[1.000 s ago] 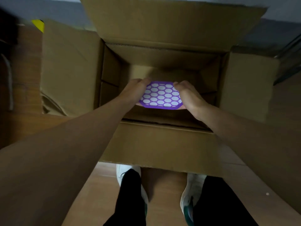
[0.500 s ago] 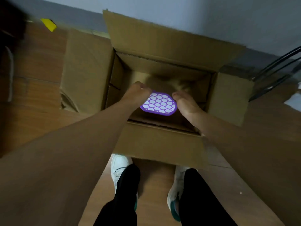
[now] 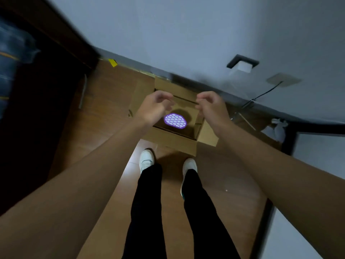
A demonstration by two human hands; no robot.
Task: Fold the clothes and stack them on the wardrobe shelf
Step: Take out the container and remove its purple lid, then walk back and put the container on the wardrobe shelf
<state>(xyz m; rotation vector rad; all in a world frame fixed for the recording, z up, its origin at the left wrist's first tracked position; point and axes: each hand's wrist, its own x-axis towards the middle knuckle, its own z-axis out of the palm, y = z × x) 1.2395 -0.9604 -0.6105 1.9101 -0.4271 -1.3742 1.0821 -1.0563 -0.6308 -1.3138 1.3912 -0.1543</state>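
Observation:
An open cardboard box (image 3: pixel 169 139) stands on the wooden floor against the wall. Inside it lies a purple piece with a white honeycomb pattern (image 3: pixel 175 120). My left hand (image 3: pixel 155 107) hovers above the box's left side, fingers loosely curled and holding nothing. My right hand (image 3: pixel 211 105) hovers above the box's right side, also loosely curled and empty. Both hands are well above the purple piece and apart from it. A dark wardrobe (image 3: pixel 33 101) stands at the left, with blurred blue fabric (image 3: pixel 11 58) inside its upper part.
My legs in black trousers and white shoes (image 3: pixel 146 160) stand just before the box. A black metal frame (image 3: pixel 291 131) and a cable (image 3: pixel 261 96) are at the right by the wall. A yellow scrap (image 3: pixel 113 62) lies near the skirting.
Both hands let go of the purple patterned piece, which now lies in the box. The hands rose and my head lifted away, so the box looks smaller.

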